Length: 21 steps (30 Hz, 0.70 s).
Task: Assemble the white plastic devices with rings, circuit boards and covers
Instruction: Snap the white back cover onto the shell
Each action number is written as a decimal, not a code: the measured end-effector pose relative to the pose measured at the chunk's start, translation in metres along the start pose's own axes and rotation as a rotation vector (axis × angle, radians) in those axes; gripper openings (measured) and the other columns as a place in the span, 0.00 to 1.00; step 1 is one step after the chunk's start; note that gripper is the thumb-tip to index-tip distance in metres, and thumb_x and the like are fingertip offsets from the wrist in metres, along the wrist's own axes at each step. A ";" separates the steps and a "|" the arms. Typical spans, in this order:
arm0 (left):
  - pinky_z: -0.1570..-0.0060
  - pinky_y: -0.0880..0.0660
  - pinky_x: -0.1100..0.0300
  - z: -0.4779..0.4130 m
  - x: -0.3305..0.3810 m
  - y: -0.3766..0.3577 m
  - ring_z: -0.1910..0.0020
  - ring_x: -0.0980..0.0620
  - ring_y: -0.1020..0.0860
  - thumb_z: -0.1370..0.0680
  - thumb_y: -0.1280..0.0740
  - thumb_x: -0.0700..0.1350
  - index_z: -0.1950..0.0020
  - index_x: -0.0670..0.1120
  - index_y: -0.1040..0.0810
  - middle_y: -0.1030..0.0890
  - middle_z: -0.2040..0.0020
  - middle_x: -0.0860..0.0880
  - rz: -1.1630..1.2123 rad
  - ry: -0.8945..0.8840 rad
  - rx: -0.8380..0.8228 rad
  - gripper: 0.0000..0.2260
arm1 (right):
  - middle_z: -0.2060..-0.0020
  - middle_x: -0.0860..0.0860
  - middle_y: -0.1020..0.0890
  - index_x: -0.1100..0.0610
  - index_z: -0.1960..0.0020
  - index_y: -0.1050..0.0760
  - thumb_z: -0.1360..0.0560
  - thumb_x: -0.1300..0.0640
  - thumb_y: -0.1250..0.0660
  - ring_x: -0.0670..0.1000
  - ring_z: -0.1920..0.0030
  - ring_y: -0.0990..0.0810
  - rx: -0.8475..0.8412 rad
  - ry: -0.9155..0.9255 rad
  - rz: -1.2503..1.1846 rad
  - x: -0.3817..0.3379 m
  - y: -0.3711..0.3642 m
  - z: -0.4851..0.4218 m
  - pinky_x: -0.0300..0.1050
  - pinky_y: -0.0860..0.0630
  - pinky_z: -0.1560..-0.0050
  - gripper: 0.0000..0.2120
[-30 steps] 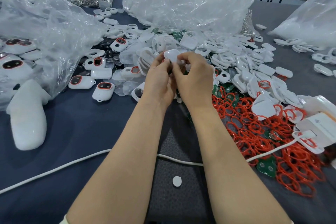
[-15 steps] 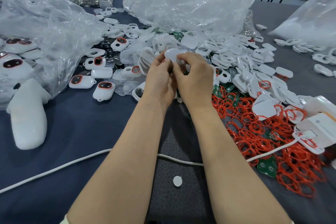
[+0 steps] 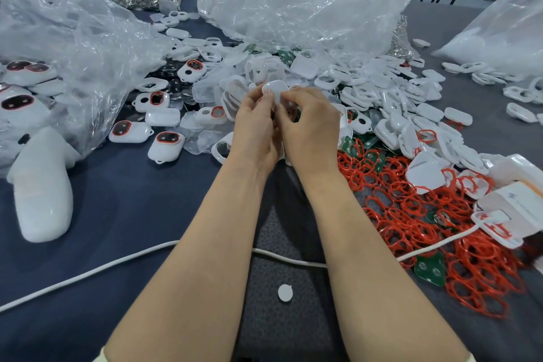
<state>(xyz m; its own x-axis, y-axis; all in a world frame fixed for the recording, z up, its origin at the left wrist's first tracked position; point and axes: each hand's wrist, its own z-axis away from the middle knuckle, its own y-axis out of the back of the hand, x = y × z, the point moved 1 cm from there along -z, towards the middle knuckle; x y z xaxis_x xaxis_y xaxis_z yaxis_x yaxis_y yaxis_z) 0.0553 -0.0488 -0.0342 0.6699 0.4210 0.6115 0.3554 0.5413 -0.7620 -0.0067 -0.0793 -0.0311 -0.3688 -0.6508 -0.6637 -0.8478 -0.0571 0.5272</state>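
White plastic device (image 3: 275,90) sits just above the middle of the frame, raised over the tabletop (image 3: 117,200) and pinched from both sides. The left hand (image 3: 255,129) holds its left edge and the right hand (image 3: 311,126) its right edge. The fingers (image 3: 296,95) of both hands are curled and clamped on it, so only its rounded upper face shows above the fingertips; the lower part is hidden behind the hands.

Behind and to the right of the hands lies a heap of white covers (image 3: 396,103). At lower right spreads a tangle of red rings (image 3: 426,214) with green circuit boards (image 3: 430,272) among them. Finished devices (image 3: 166,145) with red-rimmed windows lie at centre left. Clear plastic bags (image 3: 293,9) fill the top of the frame. A white cable (image 3: 88,273) runs under both forearms, and a small white disc (image 3: 285,292) lies between them.
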 end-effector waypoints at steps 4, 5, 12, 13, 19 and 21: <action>0.66 0.20 0.63 0.000 -0.002 0.000 0.65 0.52 0.21 0.17 0.42 0.37 0.40 0.45 0.30 0.21 0.55 0.44 -0.034 -0.029 0.018 0.08 | 0.54 0.55 0.19 0.63 0.54 0.19 0.25 0.58 0.32 0.54 0.51 0.22 -0.016 -0.015 -0.005 0.001 -0.001 0.000 0.46 0.28 0.49 0.08; 0.66 0.20 0.63 0.000 -0.002 0.000 0.65 0.52 0.21 0.17 0.43 0.36 0.39 0.45 0.30 0.21 0.55 0.44 -0.039 -0.035 0.020 0.09 | 0.53 0.55 0.19 0.63 0.54 0.19 0.24 0.57 0.32 0.54 0.51 0.22 -0.019 -0.018 -0.001 0.001 -0.002 0.000 0.47 0.28 0.49 0.08; 0.70 0.22 0.64 0.001 0.000 -0.001 0.68 0.54 0.21 0.17 0.46 0.35 0.40 0.45 0.30 0.22 0.58 0.45 -0.077 -0.070 0.036 0.09 | 0.50 0.55 0.19 0.62 0.52 0.18 0.24 0.55 0.33 0.55 0.48 0.22 -0.013 -0.009 0.033 -0.003 -0.003 0.002 0.47 0.29 0.47 0.10; 0.70 0.22 0.65 0.001 0.001 -0.001 0.70 0.55 0.21 0.17 0.46 0.35 0.40 0.45 0.30 0.22 0.58 0.45 -0.083 -0.075 0.039 0.09 | 0.50 0.54 0.19 0.61 0.51 0.18 0.24 0.55 0.33 0.55 0.48 0.22 -0.013 -0.007 0.041 -0.004 -0.003 0.002 0.48 0.28 0.47 0.10; 0.70 0.22 0.65 0.003 0.002 -0.001 0.68 0.55 0.21 0.17 0.45 0.35 0.40 0.45 0.30 0.22 0.58 0.45 -0.120 -0.073 0.046 0.10 | 0.49 0.51 0.19 0.58 0.49 0.18 0.22 0.51 0.35 0.53 0.47 0.22 -0.004 0.003 0.109 -0.003 -0.004 0.004 0.46 0.28 0.50 0.12; 0.70 0.22 0.65 0.003 0.003 -0.001 0.68 0.55 0.21 0.17 0.45 0.35 0.40 0.45 0.30 0.21 0.59 0.45 -0.115 -0.068 0.038 0.09 | 0.49 0.51 0.19 0.58 0.50 0.18 0.22 0.51 0.35 0.53 0.48 0.22 0.000 0.000 0.111 -0.003 -0.004 0.004 0.46 0.28 0.51 0.11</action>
<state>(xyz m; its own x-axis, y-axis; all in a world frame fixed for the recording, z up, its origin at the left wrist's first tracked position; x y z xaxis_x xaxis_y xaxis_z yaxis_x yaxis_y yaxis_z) 0.0546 -0.0461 -0.0310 0.5799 0.4020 0.7086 0.4018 0.6154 -0.6781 -0.0037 -0.0740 -0.0330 -0.4608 -0.6529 -0.6011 -0.8016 0.0154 0.5977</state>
